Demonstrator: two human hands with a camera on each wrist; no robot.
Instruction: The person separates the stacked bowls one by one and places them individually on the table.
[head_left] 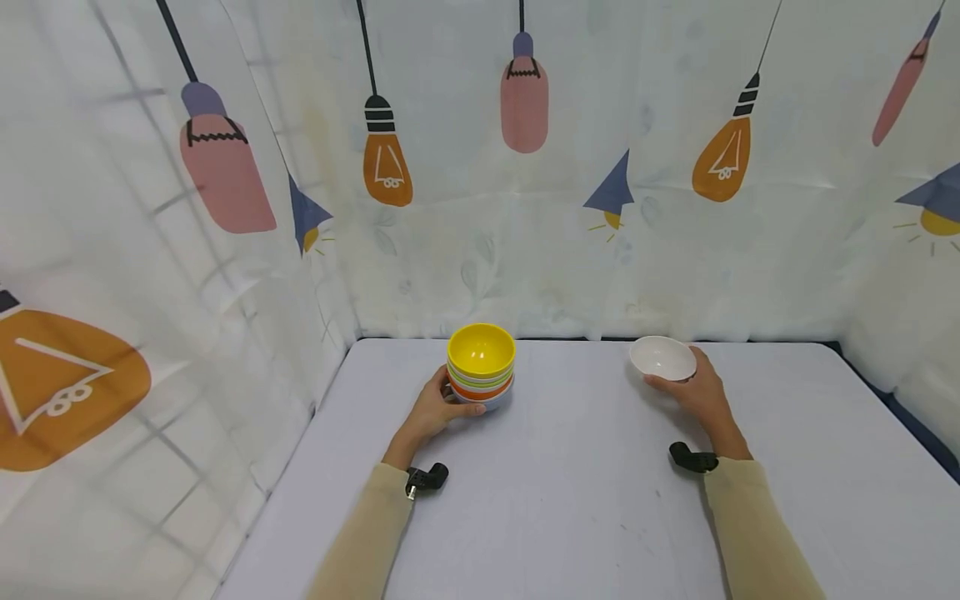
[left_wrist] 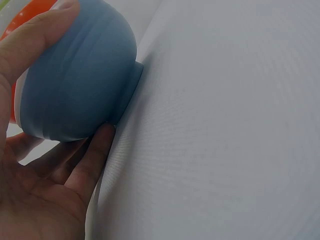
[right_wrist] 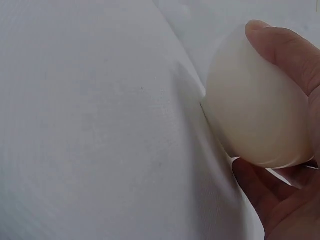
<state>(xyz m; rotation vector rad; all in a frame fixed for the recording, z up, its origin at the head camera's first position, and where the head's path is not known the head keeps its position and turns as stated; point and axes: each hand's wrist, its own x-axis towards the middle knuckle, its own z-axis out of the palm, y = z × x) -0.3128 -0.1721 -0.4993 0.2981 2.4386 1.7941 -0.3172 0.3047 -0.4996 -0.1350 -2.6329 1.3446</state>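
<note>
A stack of nested bowls stands on the table at centre left, with a yellow bowl (head_left: 482, 351) on top. White, green and orange rims show beneath it, and a blue bowl (left_wrist: 82, 75) forms the base. My left hand (head_left: 438, 407) grips the stack low down, its thumb across the front and its fingers around the left side. Farther right, my right hand (head_left: 701, 392) holds a single white bowl (head_left: 663, 359) by its near right side, thumb in front. In the right wrist view that white bowl (right_wrist: 255, 105) is slightly tilted; whether its base touches the table I cannot tell.
The white-covered table (head_left: 570, 492) spreads between and before the hands. Behind its far edge hangs a patterned curtain (head_left: 465, 250) with printed lamps, and it continues along the left side. Each wrist wears a black camera mount (head_left: 427, 477).
</note>
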